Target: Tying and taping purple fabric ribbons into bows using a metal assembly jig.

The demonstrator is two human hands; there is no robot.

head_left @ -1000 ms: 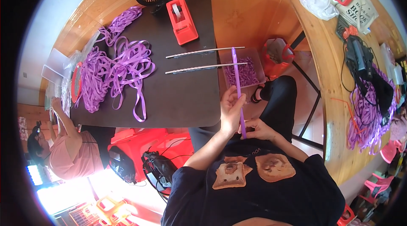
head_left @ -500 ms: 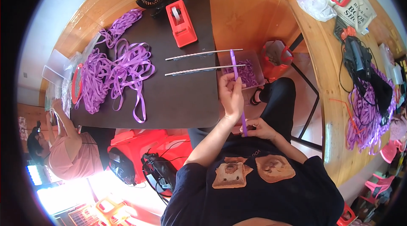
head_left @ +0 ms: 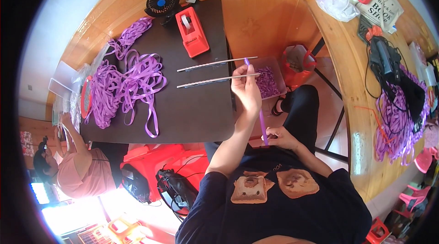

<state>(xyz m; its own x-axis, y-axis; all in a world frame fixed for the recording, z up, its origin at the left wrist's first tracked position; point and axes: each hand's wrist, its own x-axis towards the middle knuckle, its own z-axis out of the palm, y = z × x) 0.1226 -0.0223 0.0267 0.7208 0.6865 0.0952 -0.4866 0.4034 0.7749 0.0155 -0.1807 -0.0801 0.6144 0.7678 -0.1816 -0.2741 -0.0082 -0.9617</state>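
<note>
Left hand (head_left: pixel 247 89) pinched on a purple ribbon strip (head_left: pixel 261 123), right hand (head_left: pixel 280 137) closed on its near end close to the body, strip stretched taut between them. Just beyond the left hand, two thin silver rods (head_left: pixel 215 71) lying across the dark table (head_left: pixel 192 111). Farther left, a purple ribbon heap (head_left: pixel 121 86); far side, a red tape dispenser (head_left: pixel 192 33) and small black fan (head_left: pixel 161 1).

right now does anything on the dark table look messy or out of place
Yes: the purple ribbon pile lies tangled at the table's left side, one loose strand trailing to the near edge. The two rods lie neatly parallel.
</note>
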